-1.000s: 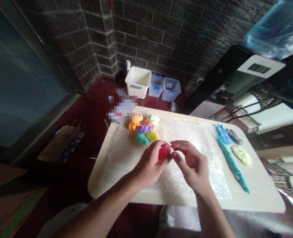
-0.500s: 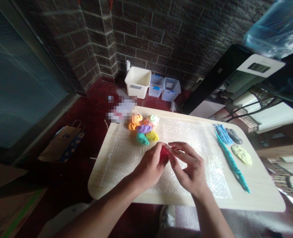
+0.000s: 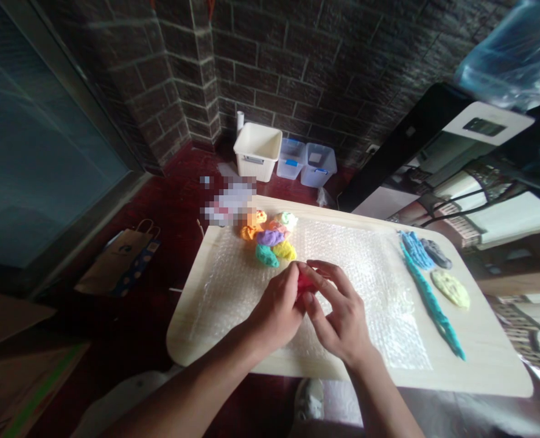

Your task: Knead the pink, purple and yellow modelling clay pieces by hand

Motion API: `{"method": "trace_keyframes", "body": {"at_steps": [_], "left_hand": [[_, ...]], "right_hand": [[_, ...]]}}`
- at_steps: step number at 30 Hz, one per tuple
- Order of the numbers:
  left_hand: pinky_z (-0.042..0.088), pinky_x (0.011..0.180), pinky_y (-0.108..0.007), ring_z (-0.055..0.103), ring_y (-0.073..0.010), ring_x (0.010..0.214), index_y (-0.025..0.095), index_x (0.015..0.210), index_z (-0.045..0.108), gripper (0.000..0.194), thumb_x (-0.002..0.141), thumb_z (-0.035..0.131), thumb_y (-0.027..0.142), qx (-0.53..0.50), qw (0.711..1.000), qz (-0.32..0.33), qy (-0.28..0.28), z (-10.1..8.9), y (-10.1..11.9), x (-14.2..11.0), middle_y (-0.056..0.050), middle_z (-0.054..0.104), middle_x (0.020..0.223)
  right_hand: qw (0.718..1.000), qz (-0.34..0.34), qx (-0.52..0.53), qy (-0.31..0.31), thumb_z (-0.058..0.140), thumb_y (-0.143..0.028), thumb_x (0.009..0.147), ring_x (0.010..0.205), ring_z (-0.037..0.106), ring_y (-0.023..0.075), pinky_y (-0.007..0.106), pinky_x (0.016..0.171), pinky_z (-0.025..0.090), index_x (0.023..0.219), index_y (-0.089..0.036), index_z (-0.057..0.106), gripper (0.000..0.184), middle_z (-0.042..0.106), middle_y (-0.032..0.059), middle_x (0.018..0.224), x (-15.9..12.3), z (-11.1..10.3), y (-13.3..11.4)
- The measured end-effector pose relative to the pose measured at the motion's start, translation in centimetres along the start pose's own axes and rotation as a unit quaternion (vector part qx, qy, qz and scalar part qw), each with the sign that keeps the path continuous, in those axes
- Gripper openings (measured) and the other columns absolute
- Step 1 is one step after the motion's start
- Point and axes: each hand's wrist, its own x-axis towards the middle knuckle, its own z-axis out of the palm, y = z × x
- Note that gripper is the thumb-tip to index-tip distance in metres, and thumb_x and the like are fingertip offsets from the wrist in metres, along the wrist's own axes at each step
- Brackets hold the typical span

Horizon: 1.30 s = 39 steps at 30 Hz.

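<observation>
A lump of red modelling clay (image 3: 303, 283) is held in my left hand (image 3: 279, 304), fingers wrapped round it. My right hand (image 3: 338, 307) meets it from the right, its fingertips pressing on the clay and partly covering it. Both hands are over the bubble wrap (image 3: 356, 267) near the middle of the table. Just beyond them lie several coloured clay lumps: teal-green (image 3: 266, 255), yellow (image 3: 284, 250), purple (image 3: 270, 238), orange (image 3: 250, 232) and a pale one (image 3: 288, 219).
On the table's (image 3: 489, 365) right side lie a long turquoise clay roll (image 3: 434, 304), blue clay (image 3: 416, 249), grey clay (image 3: 436, 252) and a flat pale-yellow piece (image 3: 451, 288). A cream bin (image 3: 257, 155) and clear boxes (image 3: 318, 164) stand by the brick wall. A paper bag (image 3: 114, 258) is on the floor.
My right hand has moved left and its fingers have closed in on the red clay, covering more of it. My left hand keeps its hold. The view has shifted slightly.
</observation>
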Motion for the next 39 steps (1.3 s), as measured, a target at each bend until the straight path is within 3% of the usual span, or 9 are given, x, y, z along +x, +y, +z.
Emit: {"method": "trace_keyframes", "body": {"at_steps": [3, 6, 11, 16, 21, 26, 30, 34, 39], "left_hand": [[0.058, 0.087, -0.04, 0.073, -0.0271, 0.104, 0.02, 0.118, 0.048, 0.023, 0.097, 0.058, 0.018, -0.014, 1.0, -0.014, 0.007, -0.1, 0.4, 0.2, -0.014, 0.073, 0.112], [0.057, 0.095, -0.042, 0.072, -0.0264, 0.111, 0.02, 0.14, 0.04, 0.052, 0.093, 0.058, 0.01, -0.022, 0.999, -0.025, -0.003, -0.1, 0.5, 0.0, -0.016, 0.071, 0.125], [0.057, 0.097, -0.041, 0.071, -0.0254, 0.113, 0.021, 0.15, 0.033, 0.072, 0.085, 0.053, -0.001, -0.015, 0.999, -0.025, -0.016, -0.1, 0.3, -0.3, -0.013, 0.072, 0.125], [0.057, 0.096, -0.042, 0.073, -0.0257, 0.109, 0.019, 0.151, 0.034, 0.061, 0.095, 0.055, 0.009, -0.015, 0.999, -0.031, -0.013, 0.0, 0.4, -0.3, -0.015, 0.072, 0.125], [0.056, 0.1, -0.043, 0.071, -0.0268, 0.115, 0.019, 0.153, 0.034, 0.065, 0.092, 0.055, 0.006, -0.029, 0.999, -0.032, -0.014, 0.1, 0.3, -0.4, -0.016, 0.07, 0.127], [0.049, 0.111, -0.048, 0.063, -0.0297, 0.129, 0.019, 0.152, 0.038, 0.059, 0.099, 0.062, 0.026, -0.112, 0.991, -0.077, -0.015, -0.4, 1.0, -0.1, -0.018, 0.062, 0.144], [0.043, 0.117, -0.046, 0.056, -0.0281, 0.139, 0.021, 0.145, 0.052, 0.04, 0.108, 0.05, 0.036, -0.198, 0.974, -0.11, 0.002, -0.4, 1.1, 0.5, -0.015, 0.06, 0.148], [0.054, 0.096, -0.036, 0.068, -0.0227, 0.108, 0.018, 0.124, 0.066, 0.032, 0.098, 0.069, 0.037, -0.301, 0.944, -0.133, 0.004, -0.4, 0.7, 1.2, -0.011, 0.071, 0.119], [0.05, 0.079, -0.028, 0.062, -0.0145, 0.085, 0.016, 0.102, 0.066, 0.036, 0.077, 0.089, 0.029, -0.364, 0.911, -0.196, 0.019, -0.7, 1.1, 1.4, -0.002, 0.066, 0.094]], "right_hand": [[0.999, 0.026, 0.036, 0.015, 0.056, -0.028, 0.102, 0.127, 0.062, 0.0323, 0.053, 0.103, 0.055, 0.15, -0.026, 0.058, 0.049, 0.062, 0.0139, 0.139, 0.0, 0.1, 0.0], [0.999, 0.034, 0.029, 0.009, 0.056, -0.029, 0.102, 0.126, 0.062, 0.0321, 0.052, 0.102, 0.056, 0.147, -0.026, 0.061, 0.045, 0.062, 0.0138, 0.138, -0.1, 0.1, -0.1], [0.999, 0.029, 0.032, -0.015, 0.056, -0.027, 0.103, 0.119, 0.065, 0.0311, 0.05, 0.098, 0.057, 0.141, -0.025, 0.063, 0.039, 0.066, 0.0143, 0.13, 0.0, 0.2, -0.1], [0.997, 0.044, 0.068, 0.002, 0.056, -0.03, 0.103, 0.123, 0.063, 0.0321, 0.051, 0.102, 0.055, 0.143, -0.024, 0.06, 0.041, 0.064, 0.0144, 0.135, 0.1, 0.3, -0.1], [0.996, 0.053, 0.074, -0.019, 0.056, -0.032, 0.104, 0.12, 0.065, 0.0308, 0.048, 0.101, 0.056, 0.138, -0.025, 0.066, 0.036, 0.067, 0.0131, 0.131, 0.1, 0.2, -0.1], [0.975, 0.113, 0.185, 0.051, 0.055, -0.042, 0.105, 0.12, 0.068, 0.0311, 0.051, 0.099, 0.058, 0.154, -0.029, 0.052, 0.051, 0.064, 0.0138, 0.143, -0.6, 0.9, 0.6], [0.965, 0.138, 0.204, 0.091, 0.055, -0.039, 0.106, 0.116, 0.069, 0.0311, 0.052, 0.097, 0.059, 0.147, -0.028, 0.059, 0.043, 0.068, 0.0134, 0.137, -0.8, 1.0, 1.3], [0.98, 0.087, 0.17, 0.06, 0.065, -0.027, 0.098, 0.125, 0.064, 0.0324, 0.055, 0.1, 0.058, 0.153, -0.031, 0.053, 0.057, 0.058, 0.0133, 0.15, -0.3, 0.3, 1.1], [0.997, 0.02, 0.08, -0.009, 0.079, -0.022, 0.086, 0.145, 0.05, 0.0367, 0.063, 0.118, 0.045, 0.161, -0.031, 0.041, 0.085, 0.05, 0.0133, 0.16, 0.4, -0.6, 0.6]]}}
